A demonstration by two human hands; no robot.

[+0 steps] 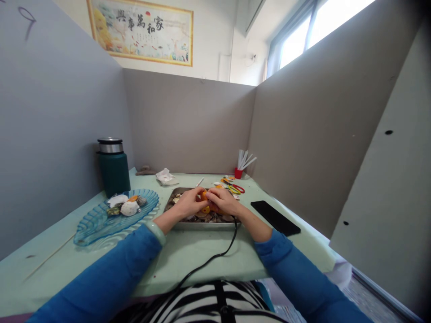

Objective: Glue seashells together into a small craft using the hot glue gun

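Observation:
Both of my hands meet over a metal tray [204, 226] filled with brown and pale shells [202, 218]. A small orange-yellow thing [205, 209] shows between them, mostly hidden by my fingers, so its kind is unclear. My left hand [189, 202] closes on it from the left, fingers bent. From the other side my right hand [222, 200] pinches it, the fingertips almost touching those of the left. A black cord [215, 256] comes out beneath my right wrist and runs down over the table edge toward my lap.
To the left, a blue clear plate [90, 235] bears several shells; a green flask [114, 172] stands behind it. Yellow-red scissors [235, 187], a red cup [238, 173] of white sticks and a black phone-like slab [275, 217] are right. Crumpled tissue [165, 176] lies behind. Grey partitions [188, 123] enclose the table.

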